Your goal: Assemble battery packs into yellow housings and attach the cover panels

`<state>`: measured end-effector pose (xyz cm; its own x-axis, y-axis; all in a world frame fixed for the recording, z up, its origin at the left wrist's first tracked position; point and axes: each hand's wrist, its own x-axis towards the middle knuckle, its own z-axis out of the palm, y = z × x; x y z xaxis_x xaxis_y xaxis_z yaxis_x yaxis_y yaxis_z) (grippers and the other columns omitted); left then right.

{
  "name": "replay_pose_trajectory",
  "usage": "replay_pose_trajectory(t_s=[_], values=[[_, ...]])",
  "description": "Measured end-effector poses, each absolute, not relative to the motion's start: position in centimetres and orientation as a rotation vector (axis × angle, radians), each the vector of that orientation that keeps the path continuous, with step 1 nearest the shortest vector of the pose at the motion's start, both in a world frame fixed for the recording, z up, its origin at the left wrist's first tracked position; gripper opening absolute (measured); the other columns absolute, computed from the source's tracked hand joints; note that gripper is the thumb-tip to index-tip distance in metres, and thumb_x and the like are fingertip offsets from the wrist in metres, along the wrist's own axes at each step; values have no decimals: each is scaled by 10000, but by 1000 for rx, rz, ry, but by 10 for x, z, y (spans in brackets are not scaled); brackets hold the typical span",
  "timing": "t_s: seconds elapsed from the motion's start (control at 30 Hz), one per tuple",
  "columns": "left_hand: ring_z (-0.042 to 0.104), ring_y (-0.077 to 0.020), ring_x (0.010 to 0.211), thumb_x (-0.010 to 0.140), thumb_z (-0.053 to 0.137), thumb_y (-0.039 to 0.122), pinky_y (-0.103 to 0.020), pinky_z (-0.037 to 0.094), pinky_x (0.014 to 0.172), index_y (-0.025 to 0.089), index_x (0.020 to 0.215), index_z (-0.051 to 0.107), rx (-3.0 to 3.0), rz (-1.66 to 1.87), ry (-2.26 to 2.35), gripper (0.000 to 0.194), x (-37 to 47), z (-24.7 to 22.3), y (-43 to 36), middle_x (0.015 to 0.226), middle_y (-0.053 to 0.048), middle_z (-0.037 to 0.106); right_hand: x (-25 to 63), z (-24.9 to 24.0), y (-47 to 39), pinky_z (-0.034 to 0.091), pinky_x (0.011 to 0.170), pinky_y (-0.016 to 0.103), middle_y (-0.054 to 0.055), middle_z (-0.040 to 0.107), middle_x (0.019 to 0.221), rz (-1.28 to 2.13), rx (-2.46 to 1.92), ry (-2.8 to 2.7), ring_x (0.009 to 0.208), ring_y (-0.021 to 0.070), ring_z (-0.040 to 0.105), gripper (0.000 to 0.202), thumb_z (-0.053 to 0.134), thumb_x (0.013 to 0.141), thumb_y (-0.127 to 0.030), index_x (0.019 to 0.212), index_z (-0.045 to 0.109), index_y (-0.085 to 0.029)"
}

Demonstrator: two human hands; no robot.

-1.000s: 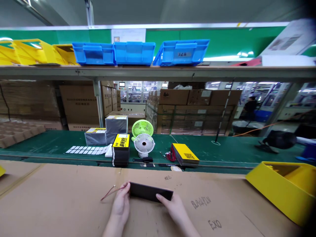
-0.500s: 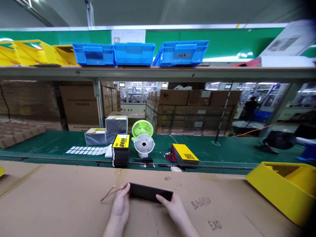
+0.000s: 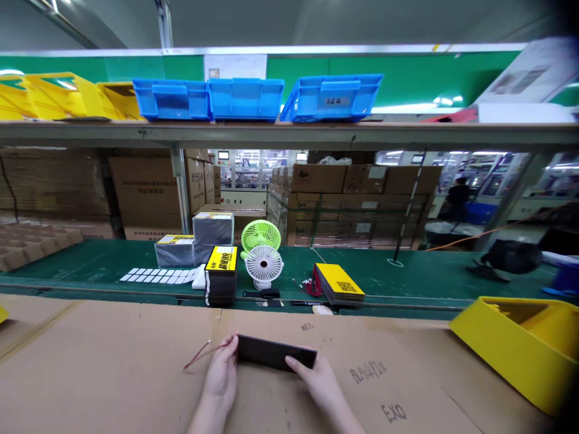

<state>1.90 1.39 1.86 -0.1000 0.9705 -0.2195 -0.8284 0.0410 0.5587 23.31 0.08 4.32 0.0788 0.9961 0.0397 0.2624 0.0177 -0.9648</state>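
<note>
Both of my hands hold up a thin black rectangular panel [image 3: 266, 352] over the cardboard-covered bench. My left hand [image 3: 221, 374] pinches its left end between thumb and fingers. At the right end, my right hand [image 3: 314, 375] grips it with the thumb lying on the face and the fingers behind. Thin red and dark wires [image 3: 199, 355] with a small pale connector stick out to the left, past my left hand. The panel is tilted a little, its right end lower in the view. What is on its far side is hidden.
Beyond the cardboard [image 3: 136, 361] are a black stack with a yellow top [image 3: 221, 277], a white fan [image 3: 264, 265], a green fan [image 3: 261, 236] and a yellow-topped stack [image 3: 340, 283] with red wires [image 3: 312, 283]. A yellow bin [image 3: 520, 349] stands at right; blue bins [image 3: 246, 99] line the shelf.
</note>
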Motion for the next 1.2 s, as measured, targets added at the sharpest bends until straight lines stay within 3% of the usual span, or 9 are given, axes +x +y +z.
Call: replay_pose_trajectory(t_s=[1.2], values=[[625,-133,828,725,649,105,-230,466,774,150,800,664,273,1560,689,88,23,23,12,854,-44,677,233,45,0,434,926,394,109,692,1008,985,-1383,-1366,998,284,610,377,655,673,-389,955,656,-139]])
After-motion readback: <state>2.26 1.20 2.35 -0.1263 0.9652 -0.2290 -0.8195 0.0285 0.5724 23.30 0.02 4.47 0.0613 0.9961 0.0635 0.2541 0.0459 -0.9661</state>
